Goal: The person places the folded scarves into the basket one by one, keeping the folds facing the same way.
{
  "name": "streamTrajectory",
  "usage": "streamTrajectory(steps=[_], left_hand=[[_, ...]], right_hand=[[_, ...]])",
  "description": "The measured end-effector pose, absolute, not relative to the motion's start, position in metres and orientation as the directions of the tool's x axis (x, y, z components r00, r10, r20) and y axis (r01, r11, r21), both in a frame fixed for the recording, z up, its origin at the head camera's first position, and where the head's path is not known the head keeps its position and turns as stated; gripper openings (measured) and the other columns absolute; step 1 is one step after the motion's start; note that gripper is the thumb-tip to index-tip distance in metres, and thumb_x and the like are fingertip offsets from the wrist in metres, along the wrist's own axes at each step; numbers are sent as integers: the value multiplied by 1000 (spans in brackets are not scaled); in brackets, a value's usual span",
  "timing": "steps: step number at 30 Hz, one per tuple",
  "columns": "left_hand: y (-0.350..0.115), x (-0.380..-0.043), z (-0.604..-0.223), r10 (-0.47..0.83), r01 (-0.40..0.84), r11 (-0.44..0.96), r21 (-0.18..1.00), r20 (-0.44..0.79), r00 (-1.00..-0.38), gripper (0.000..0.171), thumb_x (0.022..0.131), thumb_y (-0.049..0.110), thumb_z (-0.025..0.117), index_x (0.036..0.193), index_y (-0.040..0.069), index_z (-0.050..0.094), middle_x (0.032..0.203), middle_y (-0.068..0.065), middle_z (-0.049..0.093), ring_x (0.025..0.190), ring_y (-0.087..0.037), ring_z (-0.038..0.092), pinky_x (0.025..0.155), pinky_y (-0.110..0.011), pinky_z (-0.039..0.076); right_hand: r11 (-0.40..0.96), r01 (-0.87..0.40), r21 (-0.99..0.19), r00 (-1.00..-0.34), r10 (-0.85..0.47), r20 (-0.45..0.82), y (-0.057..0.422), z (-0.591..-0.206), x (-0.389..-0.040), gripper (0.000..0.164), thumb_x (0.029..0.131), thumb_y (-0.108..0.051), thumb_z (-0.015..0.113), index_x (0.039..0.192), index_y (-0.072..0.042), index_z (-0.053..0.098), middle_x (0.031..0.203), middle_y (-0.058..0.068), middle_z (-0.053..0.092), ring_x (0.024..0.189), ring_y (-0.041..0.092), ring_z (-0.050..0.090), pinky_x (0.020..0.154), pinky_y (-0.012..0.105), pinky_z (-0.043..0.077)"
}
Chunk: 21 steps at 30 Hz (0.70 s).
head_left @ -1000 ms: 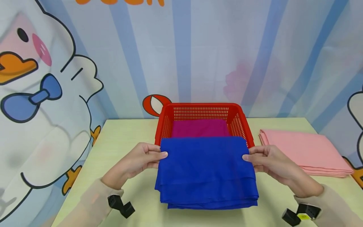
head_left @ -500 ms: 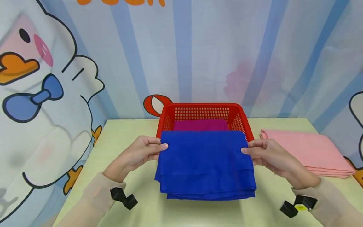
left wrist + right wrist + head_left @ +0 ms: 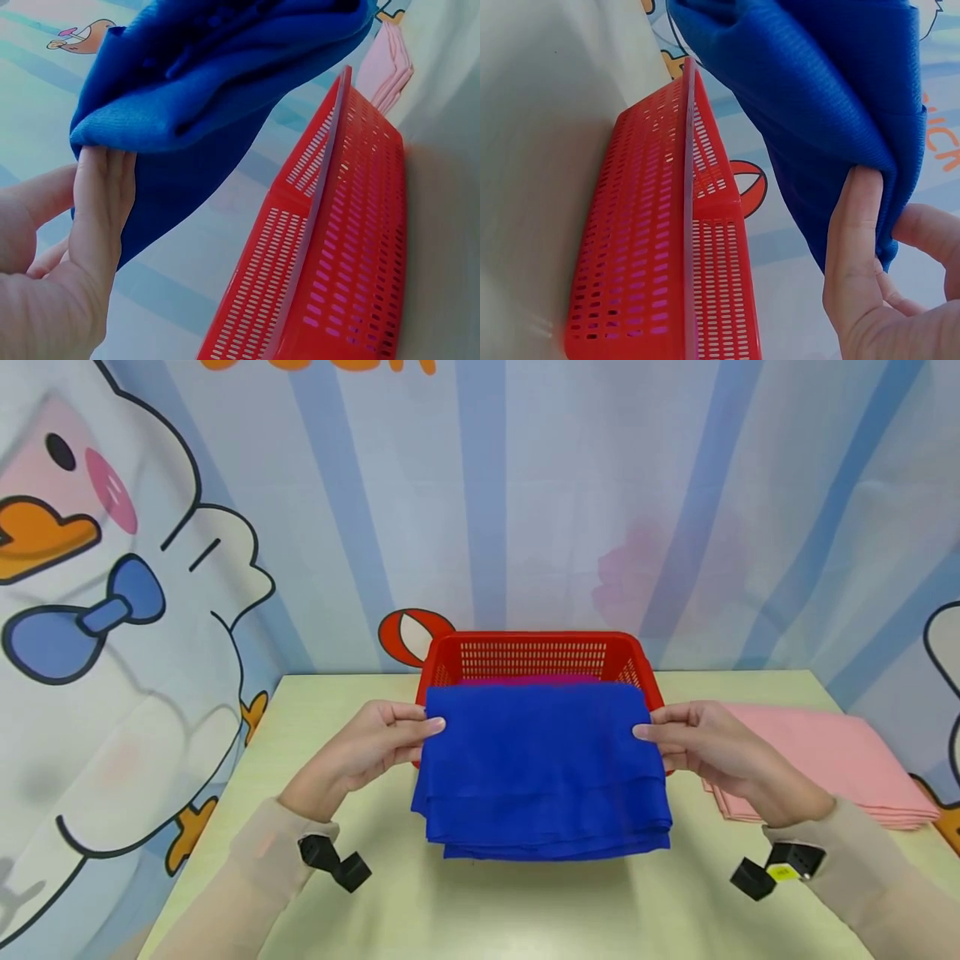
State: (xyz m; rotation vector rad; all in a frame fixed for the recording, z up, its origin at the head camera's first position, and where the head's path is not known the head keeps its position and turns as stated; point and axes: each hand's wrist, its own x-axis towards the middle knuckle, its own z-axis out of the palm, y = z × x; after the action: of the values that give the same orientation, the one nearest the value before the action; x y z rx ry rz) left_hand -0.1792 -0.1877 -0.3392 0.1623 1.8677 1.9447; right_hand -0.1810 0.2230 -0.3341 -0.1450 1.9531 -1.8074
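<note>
A folded blue cloth (image 3: 543,768) hangs between both hands, raised above the table in front of a red plastic basket (image 3: 532,653). The left hand (image 3: 367,747) pinches its left edge, thumb on the near face. At the opposite edge the right hand (image 3: 716,752) pinches it the same way. Both wrist views show fingers tucked under the folded layers of the blue cloth (image 3: 187,97), which is held above the rim of the basket (image 3: 652,225). Inside the basket lies a magenta cloth (image 3: 532,680), mostly hidden by the blue one.
To the right, a folded pink cloth (image 3: 832,760) lies on the pale table (image 3: 352,877), partly behind the right hand. A printed backdrop (image 3: 555,510) with a cartoon duck stands behind the table. Each wrist wears a small black device.
Both hands have carried the blue cloth forward, farther over the basket. It now covers more of the magenta cloth and the basket's near side. The right hand now overlaps the pink cloth more.
</note>
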Motion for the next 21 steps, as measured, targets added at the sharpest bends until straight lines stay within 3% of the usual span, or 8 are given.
streamTrajectory(steps=[12, 21], left_hand=[[-187, -191, -336, 374, -228, 5, 974, -213, -903, 12, 99, 9, 62, 102, 2, 71, 95, -9, 73, 85, -18, 72, 85, -31, 57], [-187, -199, -333, 372, -208, 7, 978, -195, -907, 17, 99, 12, 63, 109, -1, 70, 98, -10, 73, 87, -19, 72, 85, -31, 56]], right_hand=[[122, 273, -954, -881, -367, -299, 221, -326, -193, 8, 98, -14, 66, 94, -7, 67, 79, 5, 67, 68, 16, 66, 76, 28, 59], [115, 244, -963, -881, -388, -269, 219, -322, -203, 11, 99, -11, 64, 90, -8, 68, 80, 5, 69, 71, 16, 69, 77, 31, 59]])
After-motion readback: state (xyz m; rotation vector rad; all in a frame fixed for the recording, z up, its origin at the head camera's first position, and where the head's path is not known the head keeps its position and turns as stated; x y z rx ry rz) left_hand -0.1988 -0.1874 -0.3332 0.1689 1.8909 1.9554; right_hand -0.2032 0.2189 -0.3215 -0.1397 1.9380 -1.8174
